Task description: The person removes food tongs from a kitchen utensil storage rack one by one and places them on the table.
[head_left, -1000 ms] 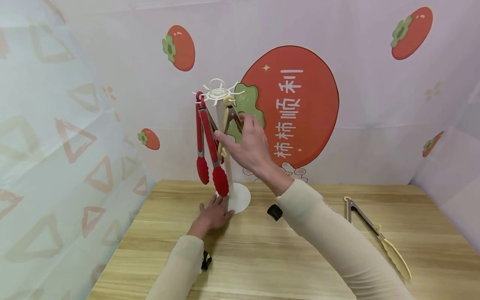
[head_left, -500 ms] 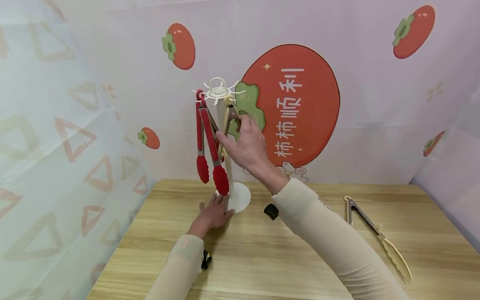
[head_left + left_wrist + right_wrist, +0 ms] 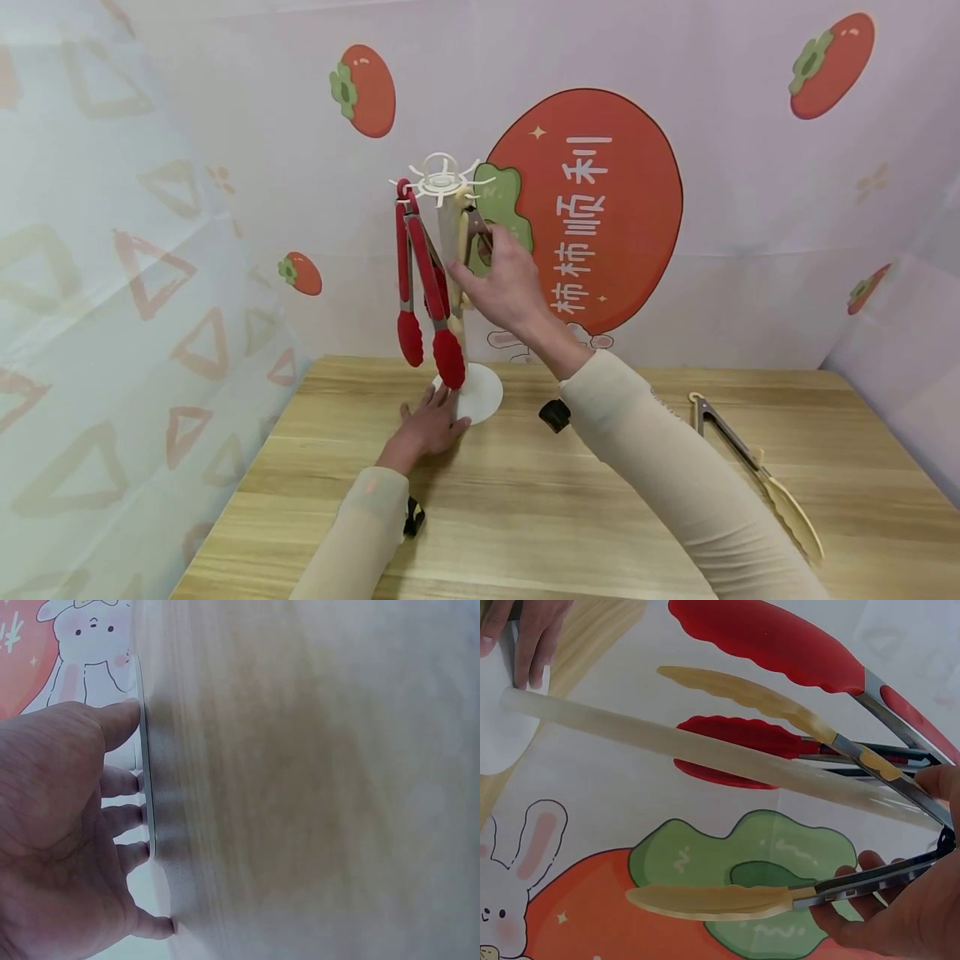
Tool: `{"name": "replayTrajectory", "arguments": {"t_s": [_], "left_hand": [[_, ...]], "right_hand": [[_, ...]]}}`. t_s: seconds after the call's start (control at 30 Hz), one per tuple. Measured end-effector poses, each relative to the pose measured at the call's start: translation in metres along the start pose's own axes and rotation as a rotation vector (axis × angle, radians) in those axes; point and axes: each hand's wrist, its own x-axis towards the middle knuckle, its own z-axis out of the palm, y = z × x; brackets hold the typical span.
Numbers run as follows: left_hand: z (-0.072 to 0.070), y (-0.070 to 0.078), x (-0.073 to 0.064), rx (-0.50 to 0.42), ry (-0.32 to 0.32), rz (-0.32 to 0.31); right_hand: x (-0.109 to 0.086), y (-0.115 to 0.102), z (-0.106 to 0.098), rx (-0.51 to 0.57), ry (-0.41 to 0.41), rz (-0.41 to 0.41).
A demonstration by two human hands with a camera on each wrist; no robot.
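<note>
A white stand with a ring of hooks [image 3: 442, 181] rises from a round base [image 3: 487, 395]. My right hand [image 3: 512, 283] grips cream-tipped tongs [image 3: 712, 901] just under the hooks. The thumb lies on one arm of the tongs and fingers curl round the other; the tongs are spread, heads pointing down. Their top loop is at a hook, but I cannot tell whether it is fully on. Red tongs [image 3: 450, 360] hang at the stand's left, and more red heads [image 3: 735, 741] show behind the pole. My left hand [image 3: 429, 427] rests its straight, spread fingers at the base's left edge.
Another pair of cream-tipped tongs [image 3: 787, 510] lies spread on the right of the wooden table [image 3: 525, 517]. A printed cloth wall [image 3: 720, 208] stands close behind the stand, and another [image 3: 97, 292] at the left.
My right hand and the cream-tipped tongs have shifted slightly to the right, the thumb most. The whole head view has drifted a little. My left hand stays at the base.
</note>
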Motion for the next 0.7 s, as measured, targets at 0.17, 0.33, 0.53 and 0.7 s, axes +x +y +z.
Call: {"name": "replayTrajectory", "arguments": {"t_s": [0.17, 0.33, 0.53, 0.7], "left_hand": [[-0.002, 0.000, -0.002, -0.004, -0.002, 0.002], [-0.004, 0.001, -0.002, 0.000, -0.004, 0.000], [-0.004, 0.001, -0.001, 0.014, -0.002, -0.001], [-0.002, 0.001, -0.002, 0.006, -0.006, -0.007]], "right_hand": [[0.003, 0.002, -0.005, 0.030, -0.036, 0.007], [0.006, 0.004, -0.010, 0.066, -0.085, 0.011], [0.010, 0.007, -0.015, 0.106, -0.163, -0.004], [0.013, 0.008, -0.018, 0.098, -0.192, -0.003]]}}
